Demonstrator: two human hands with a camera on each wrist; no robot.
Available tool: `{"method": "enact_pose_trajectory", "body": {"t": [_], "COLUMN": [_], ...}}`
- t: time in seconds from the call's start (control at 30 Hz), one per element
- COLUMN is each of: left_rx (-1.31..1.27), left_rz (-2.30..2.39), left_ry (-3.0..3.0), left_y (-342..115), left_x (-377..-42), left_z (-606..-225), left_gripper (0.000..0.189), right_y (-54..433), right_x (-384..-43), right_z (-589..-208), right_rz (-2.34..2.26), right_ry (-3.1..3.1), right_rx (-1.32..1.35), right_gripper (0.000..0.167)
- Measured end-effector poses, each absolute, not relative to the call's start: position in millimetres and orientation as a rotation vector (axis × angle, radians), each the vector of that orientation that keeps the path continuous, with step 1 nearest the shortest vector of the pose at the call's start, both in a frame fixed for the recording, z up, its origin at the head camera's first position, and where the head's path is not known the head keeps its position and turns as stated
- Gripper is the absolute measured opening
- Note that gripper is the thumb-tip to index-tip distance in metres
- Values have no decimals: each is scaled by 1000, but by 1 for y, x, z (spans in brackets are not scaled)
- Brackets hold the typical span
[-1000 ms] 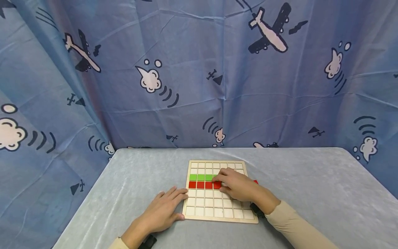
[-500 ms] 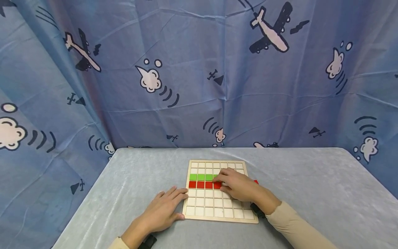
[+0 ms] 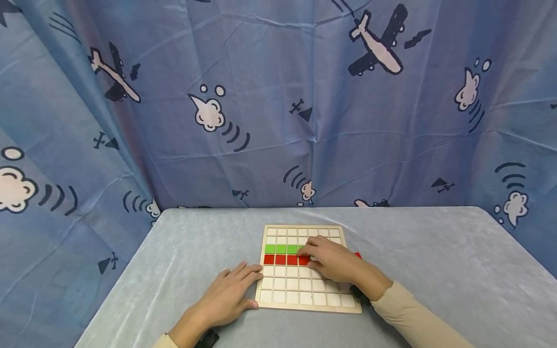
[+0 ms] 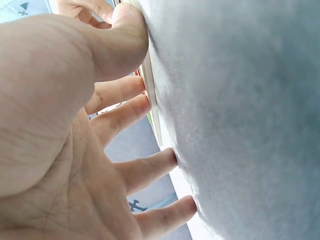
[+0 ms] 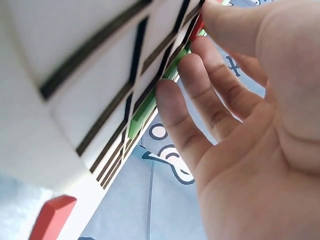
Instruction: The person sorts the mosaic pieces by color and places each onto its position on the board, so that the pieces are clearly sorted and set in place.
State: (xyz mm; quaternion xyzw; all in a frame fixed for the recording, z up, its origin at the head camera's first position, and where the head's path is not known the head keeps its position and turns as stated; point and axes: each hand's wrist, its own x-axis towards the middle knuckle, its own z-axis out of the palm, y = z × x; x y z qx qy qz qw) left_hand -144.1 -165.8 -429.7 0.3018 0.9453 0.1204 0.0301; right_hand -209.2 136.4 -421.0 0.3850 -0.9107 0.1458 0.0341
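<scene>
A pale wooden grid board point(image 3: 306, 306) lies on the cloth-covered table. Green square tiles point(image 3: 281, 249) fill part of one row, with red square tiles point(image 3: 280, 259) in the row just nearer. My right hand point(image 3: 332, 258) is over the board, its thumb and forefinger pinching the rightmost visible red tile point(image 3: 303, 261) at its cell. The other right fingers point(image 5: 172, 107) reach over the green tiles point(image 5: 143, 117). My left hand point(image 3: 228, 292) lies spread at the board's left side, thumb and fingertips right at its edge point(image 4: 152, 95). The right hand hides some cells.
Another red tile point(image 3: 358, 254) lies just off the board's right edge, partly hidden by the right hand. The pale grey tablecloth point(image 3: 417, 256) extends around the board. A blue curtain point(image 3: 265, 159) printed with planes hangs behind and at the sides.
</scene>
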Motion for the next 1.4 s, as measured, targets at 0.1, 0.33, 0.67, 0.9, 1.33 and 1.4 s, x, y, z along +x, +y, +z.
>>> {"method": "enact_pose_trajectory", "body": {"t": [0.1,0.33,0.67,0.9,1.33,1.4], "left_rx": [931,930,930,943,935,933], "left_rz": [366,351,361,362,370,367], "left_ry": [2911,2919,2912,2920,2915,2913], "left_y": [-166,-166,-167,-167,-167,-167], "left_x": [-144,-145,-145,-145,-145,-145], "left_z": [-431,-431,-434,-433,-433,-433], "left_gripper": [60,60,60,59,59,59], "right_y": [138,147,181,212,259,262], "right_x": [-209,-210,-207,-199,-177,-173], "right_z": [-419,-415,-415,-411,-417,-418], "right_rz": [451,470,492,467,329,296], "right_ry": [-2802,-2816,-2854,-2871,-2871,-2885], "right_rx": [1190,1154,1112,1045,932,914], "right_gripper": [27,26,28,27,32,32]}}
